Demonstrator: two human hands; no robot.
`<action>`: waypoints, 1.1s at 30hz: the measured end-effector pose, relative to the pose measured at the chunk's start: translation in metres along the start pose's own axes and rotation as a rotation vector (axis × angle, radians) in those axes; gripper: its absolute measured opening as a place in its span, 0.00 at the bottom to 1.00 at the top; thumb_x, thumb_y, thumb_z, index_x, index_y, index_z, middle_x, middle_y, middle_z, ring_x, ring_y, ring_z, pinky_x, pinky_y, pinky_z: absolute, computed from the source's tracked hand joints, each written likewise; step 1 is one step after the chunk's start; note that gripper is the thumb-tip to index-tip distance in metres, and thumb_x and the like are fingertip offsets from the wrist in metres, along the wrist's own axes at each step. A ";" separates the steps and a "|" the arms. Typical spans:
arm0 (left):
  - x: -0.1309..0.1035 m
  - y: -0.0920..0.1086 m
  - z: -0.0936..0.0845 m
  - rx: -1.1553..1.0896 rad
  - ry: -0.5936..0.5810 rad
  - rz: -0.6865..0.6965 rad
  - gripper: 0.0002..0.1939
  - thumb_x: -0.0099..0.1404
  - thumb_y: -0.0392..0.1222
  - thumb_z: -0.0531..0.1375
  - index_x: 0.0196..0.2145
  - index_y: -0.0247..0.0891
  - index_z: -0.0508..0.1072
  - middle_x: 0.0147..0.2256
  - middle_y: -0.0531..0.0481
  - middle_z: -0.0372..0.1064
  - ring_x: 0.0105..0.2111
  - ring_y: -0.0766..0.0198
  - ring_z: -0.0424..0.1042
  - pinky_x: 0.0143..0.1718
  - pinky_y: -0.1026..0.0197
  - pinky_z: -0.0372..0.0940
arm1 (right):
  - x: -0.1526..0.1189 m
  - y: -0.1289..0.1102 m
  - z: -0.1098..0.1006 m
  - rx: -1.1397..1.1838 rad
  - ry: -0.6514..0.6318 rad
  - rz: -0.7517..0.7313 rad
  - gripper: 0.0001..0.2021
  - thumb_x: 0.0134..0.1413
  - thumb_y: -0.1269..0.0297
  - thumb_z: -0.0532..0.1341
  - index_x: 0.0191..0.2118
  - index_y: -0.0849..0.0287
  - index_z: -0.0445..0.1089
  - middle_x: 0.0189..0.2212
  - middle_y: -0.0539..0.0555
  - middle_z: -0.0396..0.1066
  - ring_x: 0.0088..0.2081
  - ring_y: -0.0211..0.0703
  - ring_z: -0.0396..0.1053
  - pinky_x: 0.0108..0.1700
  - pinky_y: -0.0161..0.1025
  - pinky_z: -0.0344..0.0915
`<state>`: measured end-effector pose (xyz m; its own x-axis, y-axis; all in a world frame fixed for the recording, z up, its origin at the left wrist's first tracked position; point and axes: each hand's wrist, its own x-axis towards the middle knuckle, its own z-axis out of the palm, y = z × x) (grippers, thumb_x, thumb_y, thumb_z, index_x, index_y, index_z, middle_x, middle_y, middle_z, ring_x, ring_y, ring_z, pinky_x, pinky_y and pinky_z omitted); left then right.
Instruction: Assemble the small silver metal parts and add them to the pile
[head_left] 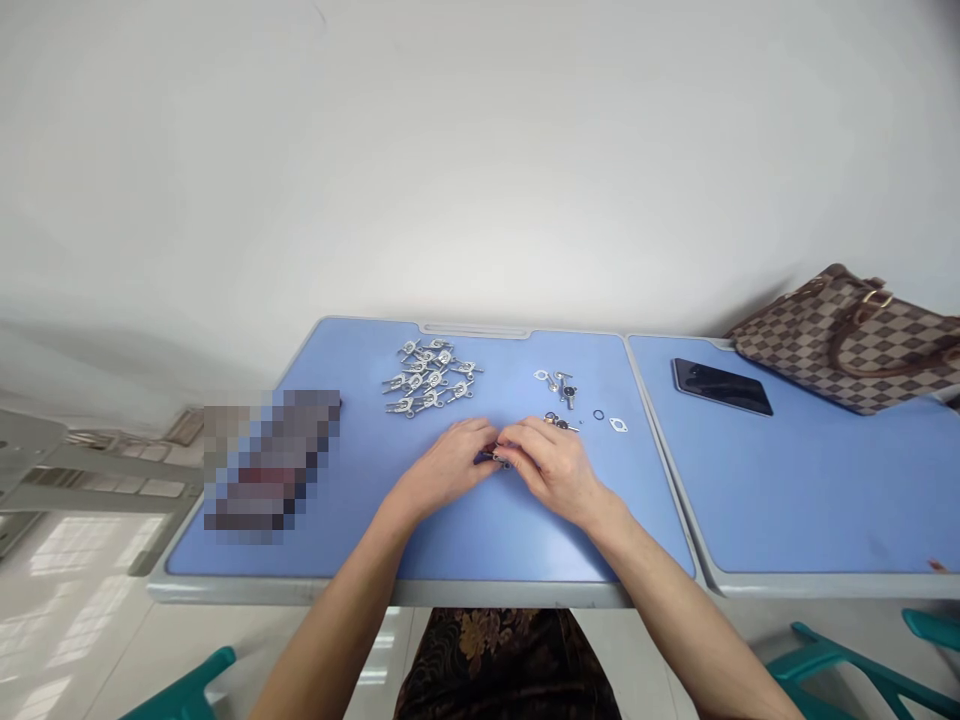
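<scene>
Left hand (pixel 452 462) and right hand (pixel 555 465) meet over the near middle of the desk, fingers curled in and fingertips pinching a small metal part (pixel 501 458) between them; the fingers cover most of it, so its full shape cannot be told.

At the left edge of the desk lies a pixelated object (pixel 274 460), too masked to identify. Right of it, on the far side, spreads a loose cluster of metal pieces (pixel 431 378), some touching or overlapping. Just beyond the right hand sit a few loose fittings (pixel 566 392), then a dark ring (pixel 598 414) and a flat pale plate (pixel 618 425). Farther right, on a second desk (pixel 810 490), are a phone (pixel 724 387) and, at its far side, a handbag (pixel 855 345).

A teal stool (pixel 184 690) shows at near left over the pale, shiny floor (pixel 97 620). The blue desk (pixel 525 545) has a grey rim and stands before a plain white wall (pixel 480 180).

The cluster is silvery, with looped ends; the plate has a hole through its middle. Dark patterned cloth (pixel 506 660) covers the lap. The phone is glossy black, the handbag brown-checked with curved handles.
</scene>
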<state>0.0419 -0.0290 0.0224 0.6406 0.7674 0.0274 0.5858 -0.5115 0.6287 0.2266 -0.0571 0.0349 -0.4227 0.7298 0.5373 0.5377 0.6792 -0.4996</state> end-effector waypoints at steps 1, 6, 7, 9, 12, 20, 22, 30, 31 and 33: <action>0.000 0.000 0.000 -0.003 -0.003 0.001 0.06 0.68 0.40 0.54 0.34 0.39 0.69 0.36 0.50 0.66 0.40 0.59 0.66 0.44 0.56 0.62 | 0.000 0.000 0.000 -0.001 0.003 -0.001 0.09 0.68 0.65 0.53 0.41 0.57 0.70 0.33 0.54 0.73 0.33 0.40 0.69 0.38 0.37 0.66; 0.001 0.002 -0.001 -0.037 -0.003 0.009 0.06 0.68 0.40 0.55 0.38 0.39 0.71 0.39 0.49 0.69 0.42 0.58 0.68 0.47 0.55 0.62 | 0.001 0.002 -0.001 0.048 0.037 -0.035 0.10 0.67 0.67 0.53 0.49 0.58 0.68 0.38 0.56 0.74 0.39 0.42 0.71 0.41 0.39 0.68; 0.002 0.002 -0.001 -0.043 0.001 0.011 0.06 0.68 0.40 0.55 0.38 0.39 0.71 0.40 0.49 0.70 0.42 0.58 0.68 0.48 0.55 0.62 | 0.001 0.002 -0.001 0.058 0.029 -0.043 0.11 0.67 0.67 0.53 0.51 0.59 0.67 0.38 0.57 0.74 0.39 0.42 0.71 0.41 0.40 0.68; 0.002 0.002 0.000 -0.042 0.004 0.018 0.05 0.68 0.39 0.55 0.37 0.39 0.71 0.41 0.48 0.70 0.43 0.58 0.68 0.48 0.55 0.62 | 0.001 0.003 -0.004 0.070 -0.003 -0.044 0.14 0.68 0.68 0.51 0.55 0.59 0.64 0.38 0.57 0.74 0.38 0.43 0.71 0.41 0.41 0.68; 0.001 0.002 0.001 -0.018 0.007 0.021 0.06 0.68 0.40 0.55 0.37 0.38 0.70 0.39 0.48 0.70 0.41 0.57 0.68 0.46 0.56 0.62 | 0.001 0.003 -0.006 0.080 -0.026 -0.015 0.13 0.68 0.69 0.50 0.53 0.58 0.66 0.37 0.56 0.73 0.37 0.43 0.70 0.40 0.40 0.67; 0.001 0.002 0.004 -0.009 0.037 -0.002 0.08 0.70 0.42 0.54 0.36 0.38 0.70 0.37 0.50 0.70 0.38 0.59 0.69 0.44 0.57 0.62 | 0.007 -0.005 0.001 -0.011 0.054 -0.002 0.10 0.67 0.68 0.52 0.36 0.60 0.69 0.26 0.53 0.69 0.28 0.40 0.65 0.33 0.37 0.63; 0.001 0.003 0.003 -0.010 0.026 -0.001 0.08 0.70 0.41 0.54 0.35 0.37 0.70 0.37 0.49 0.70 0.39 0.59 0.69 0.45 0.57 0.62 | 0.008 -0.006 0.001 -0.028 0.085 0.020 0.10 0.67 0.67 0.52 0.35 0.59 0.69 0.25 0.52 0.68 0.27 0.39 0.64 0.32 0.36 0.62; 0.001 0.003 0.004 -0.032 0.034 0.011 0.06 0.68 0.39 0.56 0.38 0.37 0.73 0.40 0.47 0.72 0.40 0.58 0.70 0.47 0.55 0.63 | 0.006 -0.006 0.007 -0.120 0.170 0.027 0.10 0.66 0.66 0.54 0.32 0.59 0.68 0.23 0.51 0.68 0.26 0.38 0.64 0.30 0.36 0.60; 0.001 0.003 0.005 -0.038 0.036 0.015 0.06 0.67 0.39 0.56 0.38 0.37 0.73 0.40 0.47 0.72 0.40 0.58 0.70 0.47 0.55 0.63 | 0.005 -0.006 0.008 -0.134 0.177 0.027 0.11 0.66 0.66 0.53 0.32 0.59 0.68 0.23 0.51 0.68 0.25 0.38 0.63 0.30 0.36 0.60; 0.001 0.003 0.005 -0.047 0.037 0.017 0.07 0.67 0.39 0.56 0.38 0.37 0.73 0.40 0.47 0.72 0.40 0.58 0.70 0.46 0.56 0.64 | 0.005 -0.006 0.011 -0.159 0.188 0.030 0.12 0.66 0.65 0.54 0.32 0.59 0.68 0.23 0.51 0.68 0.25 0.38 0.64 0.30 0.36 0.59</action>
<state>0.0471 -0.0316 0.0203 0.6312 0.7728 0.0662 0.5504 -0.5064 0.6638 0.2131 -0.0568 0.0333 -0.2697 0.7123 0.6480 0.6621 0.6258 -0.4123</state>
